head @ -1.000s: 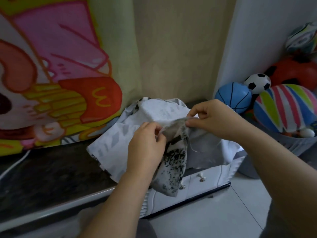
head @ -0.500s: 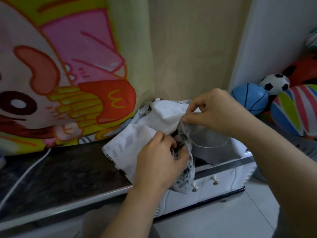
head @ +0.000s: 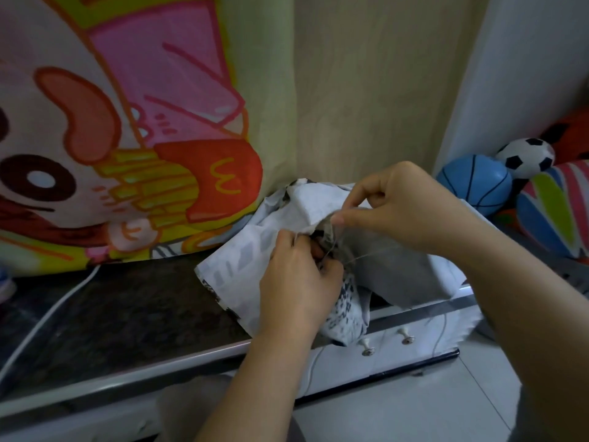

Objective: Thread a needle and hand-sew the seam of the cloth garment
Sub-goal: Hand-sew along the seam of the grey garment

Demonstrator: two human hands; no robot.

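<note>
A white garment (head: 242, 260) with grey and black print lies bunched on the dark countertop (head: 111, 311), one corner hanging over the front edge. My left hand (head: 296, 282) grips a fold of the garment at its seam. Just above and to the right, my right hand (head: 398, 208) pinches the cloth edge between thumb and forefinger. A thin pale thread (head: 366, 255) runs from between the two hands out to the right across the grey inner side of the cloth. The needle itself is too small to make out.
A large cartoon-print cloth (head: 127, 138) hangs behind the counter at the left. A white cable (head: 47, 317) crosses the countertop. White drawers with small knobs (head: 404, 339) sit below. Several balls (head: 475, 183) are piled at the right by the wall.
My left hand has slid up along the cloth towards my right hand. The thread loop has shortened and now runs straighter to the right. The camera view shifted slightly right.
</note>
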